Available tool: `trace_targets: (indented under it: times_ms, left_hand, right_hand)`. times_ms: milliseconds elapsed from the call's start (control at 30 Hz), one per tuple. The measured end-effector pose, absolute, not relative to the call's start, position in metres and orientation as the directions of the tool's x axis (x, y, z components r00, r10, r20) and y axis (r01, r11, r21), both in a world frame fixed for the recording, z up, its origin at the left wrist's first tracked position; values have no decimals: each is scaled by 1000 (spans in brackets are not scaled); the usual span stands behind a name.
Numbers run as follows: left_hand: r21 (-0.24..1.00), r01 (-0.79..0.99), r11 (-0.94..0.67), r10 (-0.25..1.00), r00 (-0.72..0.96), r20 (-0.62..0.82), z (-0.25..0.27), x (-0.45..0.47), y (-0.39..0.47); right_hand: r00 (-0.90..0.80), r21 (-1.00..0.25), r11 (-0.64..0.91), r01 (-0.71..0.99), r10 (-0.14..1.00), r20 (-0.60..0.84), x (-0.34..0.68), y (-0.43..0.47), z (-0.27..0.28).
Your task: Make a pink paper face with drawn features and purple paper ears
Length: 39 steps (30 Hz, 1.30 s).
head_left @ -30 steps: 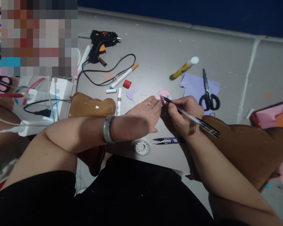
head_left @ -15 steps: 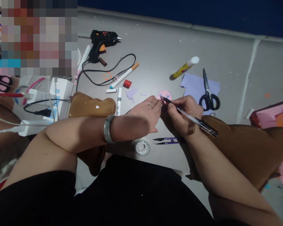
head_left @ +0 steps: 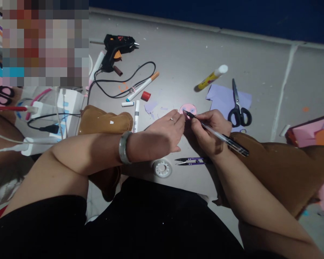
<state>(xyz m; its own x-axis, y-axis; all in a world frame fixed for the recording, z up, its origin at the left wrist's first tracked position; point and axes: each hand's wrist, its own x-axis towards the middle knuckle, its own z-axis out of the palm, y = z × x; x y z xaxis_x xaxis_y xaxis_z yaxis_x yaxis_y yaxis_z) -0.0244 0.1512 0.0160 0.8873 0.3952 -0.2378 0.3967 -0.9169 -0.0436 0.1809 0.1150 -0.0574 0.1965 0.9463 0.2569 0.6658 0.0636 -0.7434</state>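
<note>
A small round pink paper piece (head_left: 189, 108) with blue marks lies on the grey table (head_left: 178, 54). My right hand (head_left: 212, 131) grips a black-and-clear pen (head_left: 224, 137), its tip at the pink paper. My left hand (head_left: 169, 131) rests flat with fingers stretched, its fingertips at the paper's left edge; it wears a ring and a bangle. Below the hands lie purple thread snips (head_left: 191, 161) and a white spool-like ring (head_left: 162, 168). Black-handled scissors (head_left: 239, 111) lie on purple paper (head_left: 218, 97) beyond my right hand.
A black glue gun (head_left: 116, 50) with a looping cord lies at the back left. Nearby are markers (head_left: 143, 86), a red cap (head_left: 145, 95) and a yellow glue stick (head_left: 212, 77). Brown cushions (head_left: 280, 165) flank my arms. A power strip (head_left: 66, 111) with cables stands left.
The pen has tilted very slightly, its tip staying on the pink paper. My left hand and the surrounding things look the same.
</note>
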Motion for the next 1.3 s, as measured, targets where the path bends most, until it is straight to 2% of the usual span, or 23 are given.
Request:
trace_targets:
  times_ms: [333, 600, 800, 1000, 1300]
  left_hand:
    - [-22, 397, -918, 391, 889, -237, 18, -26, 151]
    - [-65, 385, -921, 390, 899, -200, 13, -28, 149]
    - [-75, 381, -921, 389, 902, -189, 12, -28, 148]
    - [-59, 381, -923, 385, 896, -222, 15, -26, 149]
    - [-70, 391, -918, 397, 897, -194, 13, -28, 148]
  right_hand:
    - [184, -755, 54, 653, 956, 227, 181, 115, -56]
    - [248, -757, 67, 650, 923, 294, 184, 111, -63]
    - [211, -747, 37, 663, 949, 235, 184, 111, -62]
    - [211, -731, 52, 681, 941, 263, 181, 112, -60]
    - [197, -741, 68, 668, 944, 265, 182, 112, -61]
